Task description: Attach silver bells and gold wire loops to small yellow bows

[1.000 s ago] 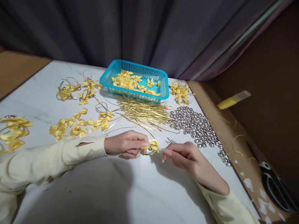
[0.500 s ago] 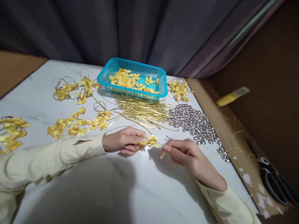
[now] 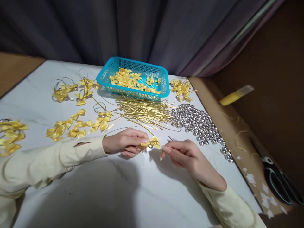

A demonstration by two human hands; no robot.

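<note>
Yellow satin bow (image 3: 151,143) sits between 2 hands in pale cream sleeves (image 3: 71,153). The basket (image 3: 163,91) is turquoise lattice, the wires (image 3: 144,112) gold, the bells (image 3: 197,123) silver, the tabletop (image 3: 123,190) white marble with faint grey veins, the curtain (image 3: 142,31) dark grey.

A white marble-patterned table (image 3: 99,193) is set before dark grey curtains (image 3: 133,28). Brown board (image 3: 273,104) is seen at the right.

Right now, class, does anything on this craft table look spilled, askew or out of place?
The silver beads trail loosely toward the table's right edge. Paper scraps litter the brown board near the scissors, and a yellow tube lies askew there.
</note>
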